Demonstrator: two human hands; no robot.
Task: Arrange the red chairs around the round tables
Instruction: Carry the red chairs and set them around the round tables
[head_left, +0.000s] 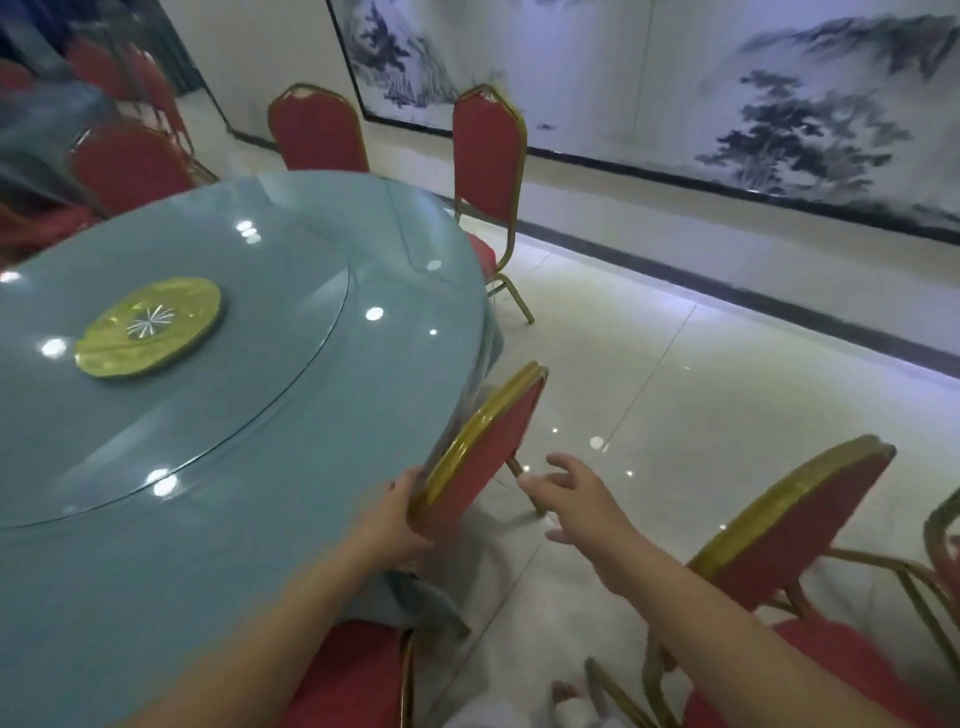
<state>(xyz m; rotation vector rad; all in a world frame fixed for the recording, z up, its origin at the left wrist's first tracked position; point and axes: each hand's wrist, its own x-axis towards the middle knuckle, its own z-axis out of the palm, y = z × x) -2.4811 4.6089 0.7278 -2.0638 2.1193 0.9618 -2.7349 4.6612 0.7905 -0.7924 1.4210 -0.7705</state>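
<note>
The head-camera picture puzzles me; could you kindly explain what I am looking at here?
There is no machine: a person wears one camera on the head, looking down at their own bare hands. The left hand grips the gold-framed back of a red chair beside the round table, which has a blue cover, a glass turntable and a gold disc in the middle. The right hand is open, reaching toward that chair. A second red chair stands to the right; far chairs stand across the table.
</note>
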